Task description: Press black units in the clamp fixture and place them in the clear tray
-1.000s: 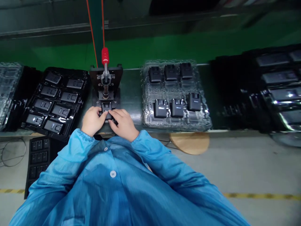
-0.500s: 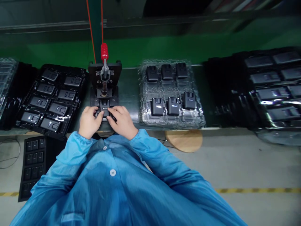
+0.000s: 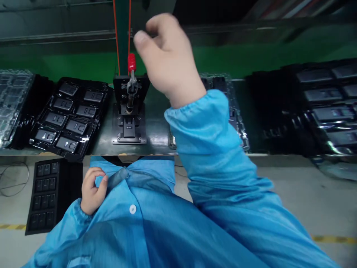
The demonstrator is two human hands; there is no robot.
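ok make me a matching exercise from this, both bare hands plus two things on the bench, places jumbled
Things
1. bare right hand
2. bare left hand
3. small black rectangular plastic device
4. shiny black plastic tray of eight devices

Places
A. seated in the black metal clamp fixture
B. low, in front of the blue cloth coat
C. in the air, to the right of the red ribbed handle in the picture
D. on the dark green bench, left of the fixture

Pairs: 1-C, 2-B, 3-A, 4-D
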